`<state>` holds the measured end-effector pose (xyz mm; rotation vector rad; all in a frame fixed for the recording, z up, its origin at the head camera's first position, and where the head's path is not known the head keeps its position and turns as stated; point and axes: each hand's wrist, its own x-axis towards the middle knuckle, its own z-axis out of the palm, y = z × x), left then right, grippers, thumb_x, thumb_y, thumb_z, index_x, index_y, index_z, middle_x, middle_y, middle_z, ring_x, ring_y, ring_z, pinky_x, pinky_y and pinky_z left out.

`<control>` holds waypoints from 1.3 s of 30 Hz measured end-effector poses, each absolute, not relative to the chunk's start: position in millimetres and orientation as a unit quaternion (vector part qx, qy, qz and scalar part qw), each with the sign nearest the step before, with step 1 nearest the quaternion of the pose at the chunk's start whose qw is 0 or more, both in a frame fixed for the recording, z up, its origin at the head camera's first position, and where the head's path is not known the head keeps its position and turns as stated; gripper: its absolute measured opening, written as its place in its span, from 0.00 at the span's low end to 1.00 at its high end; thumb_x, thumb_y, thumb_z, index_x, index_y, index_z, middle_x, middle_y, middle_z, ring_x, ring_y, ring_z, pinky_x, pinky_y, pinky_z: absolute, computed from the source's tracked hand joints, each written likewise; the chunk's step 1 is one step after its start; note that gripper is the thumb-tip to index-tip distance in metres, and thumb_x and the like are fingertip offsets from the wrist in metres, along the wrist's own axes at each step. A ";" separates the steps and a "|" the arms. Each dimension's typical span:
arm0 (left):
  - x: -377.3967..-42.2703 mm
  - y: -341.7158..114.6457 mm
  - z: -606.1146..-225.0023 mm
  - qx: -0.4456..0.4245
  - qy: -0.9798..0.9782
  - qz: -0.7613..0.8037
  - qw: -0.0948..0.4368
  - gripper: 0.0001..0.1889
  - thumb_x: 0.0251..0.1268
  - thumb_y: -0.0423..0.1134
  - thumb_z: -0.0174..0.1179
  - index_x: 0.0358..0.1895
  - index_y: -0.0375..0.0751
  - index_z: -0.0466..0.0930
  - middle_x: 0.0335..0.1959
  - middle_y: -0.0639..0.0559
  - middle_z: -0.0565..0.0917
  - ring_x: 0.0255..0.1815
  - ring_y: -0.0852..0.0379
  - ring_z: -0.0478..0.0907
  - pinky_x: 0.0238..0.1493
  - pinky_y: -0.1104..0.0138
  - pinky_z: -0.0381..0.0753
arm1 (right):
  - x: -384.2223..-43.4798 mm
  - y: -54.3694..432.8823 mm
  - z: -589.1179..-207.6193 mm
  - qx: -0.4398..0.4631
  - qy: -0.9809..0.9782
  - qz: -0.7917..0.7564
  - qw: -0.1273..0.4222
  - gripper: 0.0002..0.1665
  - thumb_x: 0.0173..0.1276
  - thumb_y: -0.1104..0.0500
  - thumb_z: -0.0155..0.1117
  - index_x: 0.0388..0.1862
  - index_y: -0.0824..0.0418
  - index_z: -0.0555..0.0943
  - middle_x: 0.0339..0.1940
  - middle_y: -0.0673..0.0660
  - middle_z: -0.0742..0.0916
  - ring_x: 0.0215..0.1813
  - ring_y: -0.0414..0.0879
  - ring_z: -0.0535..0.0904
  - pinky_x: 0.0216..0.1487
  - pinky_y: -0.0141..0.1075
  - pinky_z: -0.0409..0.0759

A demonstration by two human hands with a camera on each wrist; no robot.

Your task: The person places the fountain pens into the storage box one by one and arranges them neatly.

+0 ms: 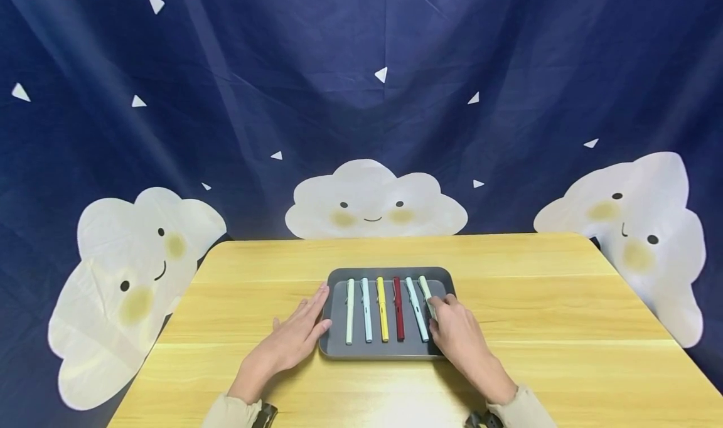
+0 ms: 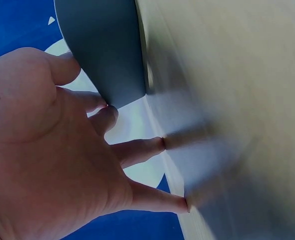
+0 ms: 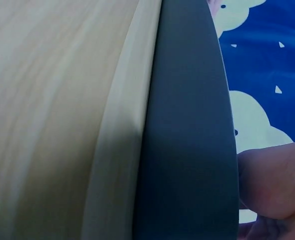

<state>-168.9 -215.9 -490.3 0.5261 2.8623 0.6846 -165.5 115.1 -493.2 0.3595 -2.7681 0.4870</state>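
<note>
Several pens lie side by side in a dark grey tray (image 1: 390, 351). From left to right they are a pale green pen (image 1: 349, 312), a light blue pen (image 1: 366, 312), a yellow pen (image 1: 382, 310), a dark red pen (image 1: 398, 312), a second light blue pen (image 1: 417, 309) and another pale green pen (image 1: 423, 285). My right hand (image 1: 460, 334) reaches over the tray's right side and pinches that last pen, covering its lower part. My left hand (image 1: 290, 340) rests at the tray's left rim, fingers extended; in the left wrist view its thumb and nearer fingers meet the tray's wall.
The tray stands on a light wooden table (image 1: 271, 265), with its bare top on both sides. Behind the table hangs a dark blue cloth (image 1: 316, 101) printed with smiling white clouds and small white triangles.
</note>
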 end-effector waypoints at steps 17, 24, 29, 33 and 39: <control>-166.1 -211.9 -489.1 0.178 0.953 0.233 0.078 0.35 0.85 0.54 0.42 0.85 0.54 0.41 0.85 0.57 0.44 0.81 0.35 0.52 0.61 0.18 0.45 | -157.6 117.4 -490.5 0.129 -0.969 0.167 0.130 0.14 0.54 0.69 0.79 0.40 0.65 0.89 0.34 0.59 0.81 0.31 0.53 0.81 0.29 0.47 0.83; -164.4 -210.5 -489.0 0.181 0.953 0.235 0.068 0.34 0.85 0.54 0.43 0.85 0.53 0.43 0.85 0.55 0.45 0.80 0.34 0.54 0.60 0.17 0.45 | -157.6 118.4 -490.8 0.129 -0.969 0.170 0.126 0.14 0.55 0.70 0.78 0.41 0.65 0.89 0.35 0.60 0.82 0.33 0.53 0.82 0.30 0.48 0.83; -164.5 -210.9 -489.5 0.183 0.952 0.238 0.064 0.34 0.85 0.53 0.43 0.85 0.52 0.44 0.85 0.53 0.47 0.80 0.33 0.54 0.60 0.17 0.45 | -156.4 118.3 -487.7 0.122 -0.969 0.183 0.116 0.12 0.59 0.66 0.78 0.43 0.64 0.89 0.38 0.61 0.82 0.31 0.52 0.81 0.30 0.46 0.83; -166.7 -212.2 -489.0 0.176 0.954 0.233 0.074 0.35 0.85 0.54 0.42 0.85 0.54 0.41 0.85 0.56 0.44 0.80 0.34 0.53 0.61 0.18 0.44 | -157.9 124.5 -481.8 0.141 -0.958 0.208 0.140 0.14 0.62 0.62 0.77 0.46 0.65 0.88 0.42 0.62 0.83 0.33 0.52 0.83 0.33 0.46 0.84; -168.9 -215.4 -489.9 0.174 0.956 0.222 0.080 0.35 0.85 0.55 0.41 0.85 0.54 0.39 0.85 0.56 0.43 0.81 0.36 0.51 0.62 0.19 0.44 | -164.8 148.3 -474.9 0.191 -0.918 0.276 0.214 0.17 0.64 0.64 0.76 0.52 0.65 0.87 0.46 0.59 0.86 0.37 0.50 0.84 0.37 0.44 0.84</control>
